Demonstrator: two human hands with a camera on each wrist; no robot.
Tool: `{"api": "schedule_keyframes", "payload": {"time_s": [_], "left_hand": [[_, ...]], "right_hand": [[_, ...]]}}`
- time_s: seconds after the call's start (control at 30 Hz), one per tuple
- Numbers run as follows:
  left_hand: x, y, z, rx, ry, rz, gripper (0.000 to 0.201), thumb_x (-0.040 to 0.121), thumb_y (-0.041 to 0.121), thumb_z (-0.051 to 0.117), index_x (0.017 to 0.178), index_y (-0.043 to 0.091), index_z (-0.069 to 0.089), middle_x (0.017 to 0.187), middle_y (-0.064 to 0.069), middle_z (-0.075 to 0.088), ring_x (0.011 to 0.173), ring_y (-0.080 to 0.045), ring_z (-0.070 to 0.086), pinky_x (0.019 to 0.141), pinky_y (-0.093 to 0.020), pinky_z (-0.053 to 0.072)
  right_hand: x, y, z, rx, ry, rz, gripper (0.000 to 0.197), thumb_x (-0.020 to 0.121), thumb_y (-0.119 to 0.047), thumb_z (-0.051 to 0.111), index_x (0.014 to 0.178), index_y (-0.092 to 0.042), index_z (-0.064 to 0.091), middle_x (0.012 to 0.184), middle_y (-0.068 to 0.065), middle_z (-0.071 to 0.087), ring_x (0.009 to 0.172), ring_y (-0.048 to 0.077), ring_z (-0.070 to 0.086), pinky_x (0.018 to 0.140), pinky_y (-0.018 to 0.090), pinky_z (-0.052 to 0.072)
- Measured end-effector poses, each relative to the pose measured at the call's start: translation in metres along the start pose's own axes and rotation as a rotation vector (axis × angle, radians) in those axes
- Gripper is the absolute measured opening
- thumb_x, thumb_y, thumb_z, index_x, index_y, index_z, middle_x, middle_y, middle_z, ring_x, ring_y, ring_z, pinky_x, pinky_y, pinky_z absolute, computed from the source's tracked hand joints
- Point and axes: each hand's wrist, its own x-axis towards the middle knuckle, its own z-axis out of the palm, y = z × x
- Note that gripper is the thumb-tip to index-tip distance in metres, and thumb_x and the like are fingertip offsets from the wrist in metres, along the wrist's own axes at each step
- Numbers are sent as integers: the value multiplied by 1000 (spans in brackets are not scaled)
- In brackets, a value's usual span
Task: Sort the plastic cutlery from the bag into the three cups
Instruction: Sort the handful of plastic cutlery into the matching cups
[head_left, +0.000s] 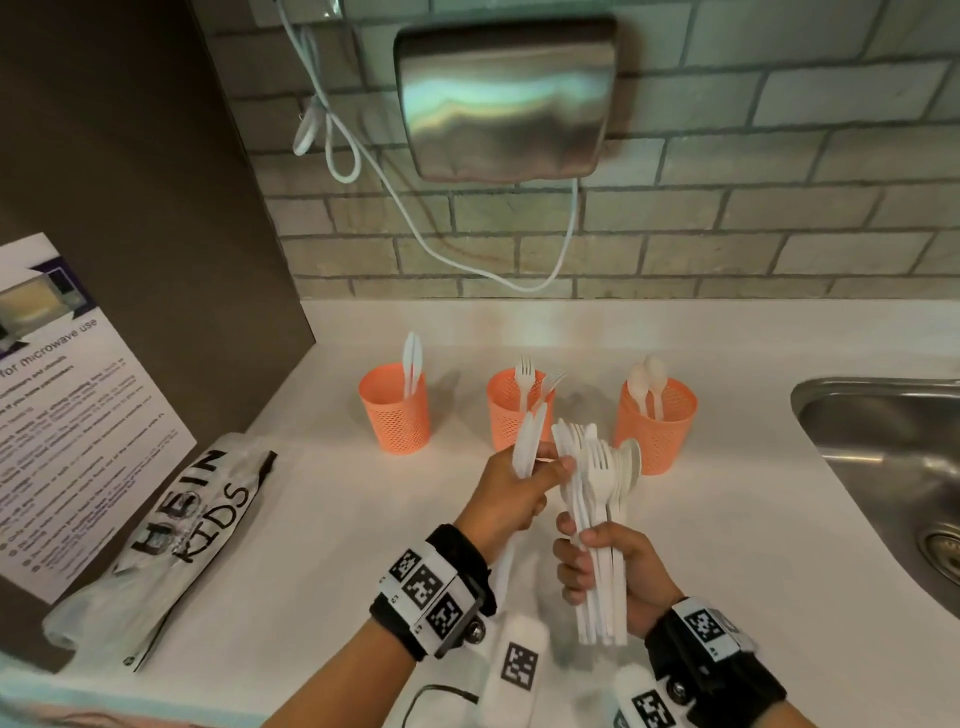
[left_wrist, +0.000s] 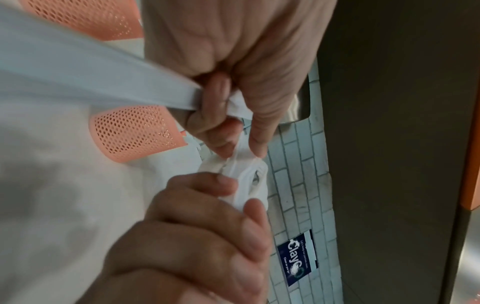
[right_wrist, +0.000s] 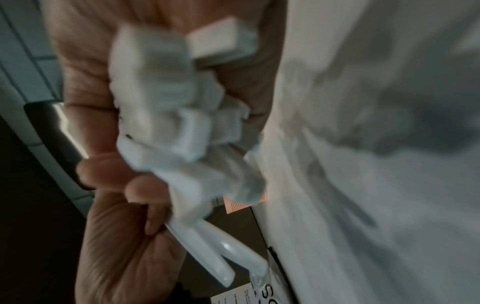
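**While both hands share the cutlery, the knives come away from the bunch**

Because plastic cutlery is light, stiff and slick, it will likely slide within a loose grasp, so a firm hold low on the handles looks wisest. The right hand (head_left: 608, 566) is curled tightly round the handles of the mixed bunch (head_left: 600, 499), its forks and spoons fanning upward above the bench (head_left: 311, 545). The left hand (head_left: 511, 499) grips two knives (head_left: 527, 441) about mid-length, thumb pressed across them, their blades pointing up just beside the bunch.

Three orange mesh cups stand in a row behind the hands: the left cup (head_left: 396, 410) holds knives, the middle cup (head_left: 511, 402) forks, the right cup (head_left: 657, 423) spoons. The printed bag (head_left: 171, 535) lies flat to the left, well apart from the cups.

Thin tines and blades would probably flex or snap if squeezed sideways, so gripping along the ribbed handles seems safer. Dropping the knives handle-first into the left cup should be easy, though a light cup might tip if knocked.
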Motion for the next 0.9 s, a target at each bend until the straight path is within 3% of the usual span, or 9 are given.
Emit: {"api": "schedule_keyframes", "payload": {"time_s": [0.1, 0.23, 0.43, 0.53, 0.63, 0.8, 0.9], "left_hand": [[3, -2, 0, 6, 33, 33, 12, 86, 22, 65, 78, 13, 60, 69, -3, 55, 47, -6, 44, 37, -14, 26], [7, -4, 5, -98, -18, -39, 12, 88, 25, 61, 82, 14, 60, 79, -5, 59, 54, -6, 50, 38, -13, 26], [5, -7, 19, -64, -31, -22, 22, 91, 14, 55, 70, 15, 59, 49, 7, 56, 44, -3, 49, 38, -12, 28], [10, -11, 25, 7, 89, 13, 24, 89, 6, 52, 64, 10, 52, 47, 3, 54, 42, -7, 49, 45, -15, 37], [20, -15, 31, 154, 228, 107, 14, 88, 9, 51, 74, 9, 48, 62, -2, 51, 56, -14, 49, 58, -23, 42], [42, 4, 26, 147, 414, 181, 5, 96, 14, 41, 97, 9, 43, 65, 8, 53, 55, -2, 51, 46, -6, 38], [60, 17, 10, -26, 532, 125, 10, 99, 17, 35, 104, 9, 38, 67, -3, 59, 54, -13, 57, 51, -22, 45]], "right_hand": [[-3, -1, 0, 47, 8, -4, 53, 33, -15, 85, 76, -7, 56, 48, 4, 46, 37, 14, 43, 39, 25, 41], [-5, -3, 1, 117, 19, -19, 55, 33, -14, 87, 79, -8, 57, 49, 4, 47, 36, 13, 43, 37, 24, 42], [-6, -8, 0, 115, 46, -51, 53, 38, -15, 87, 83, -9, 58, 50, 3, 47, 37, 11, 43, 38, 24, 42], [-9, -10, -1, 82, 82, -40, 54, 36, -15, 88, 82, -9, 60, 52, 5, 49, 38, 13, 45, 39, 24, 43], [-8, -9, 0, 63, 121, -17, 57, 31, -13, 89, 80, -8, 60, 52, 6, 50, 39, 14, 46, 40, 24, 43], [-6, -7, -2, 61, 130, -14, 61, 32, -11, 88, 84, -7, 56, 50, 4, 45, 37, 13, 42, 38, 24, 41], [-9, -8, -5, 67, 117, -5, 58, 35, -9, 88, 83, -7, 55, 50, 4, 45, 37, 14, 41, 39, 24, 41]]}}
